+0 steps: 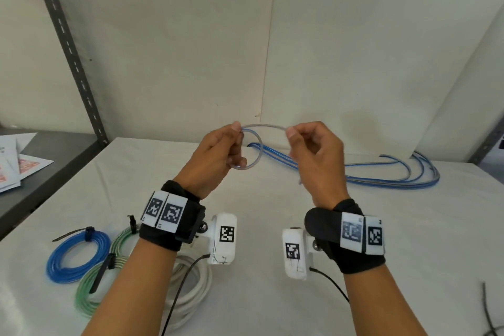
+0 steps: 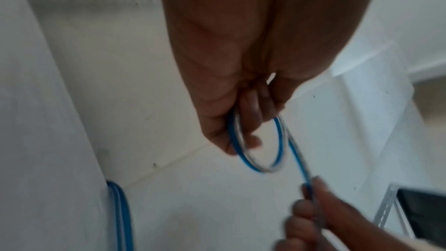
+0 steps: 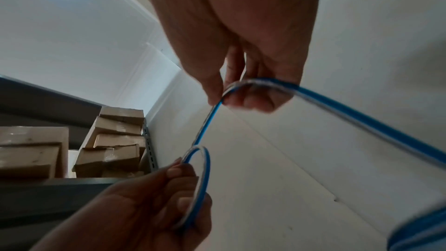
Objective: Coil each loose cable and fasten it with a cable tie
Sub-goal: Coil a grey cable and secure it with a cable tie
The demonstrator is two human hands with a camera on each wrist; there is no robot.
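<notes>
With the left hand (image 1: 215, 157) pinching the first loop of the blue cable (image 1: 392, 181) and the right hand (image 1: 313, 155) gripping its run, slack toward 3 o'clock could spring the loop open.

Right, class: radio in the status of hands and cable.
Left hand holds small loop of blue-and-clear cable. Right hand pinches its run. Nothing blocking.

Glossy blue-and-clear plastic cable (image 1: 381, 181), matt white cloth over the table (image 1: 272, 294), dull grey perforated metal post (image 1: 68, 43), smooth shiny coils (image 1: 77, 256), black plastic ties (image 1: 102, 271), brown cardboard boxes (image 3: 115, 140), black fabric wristbands (image 1: 174, 215)
</notes>
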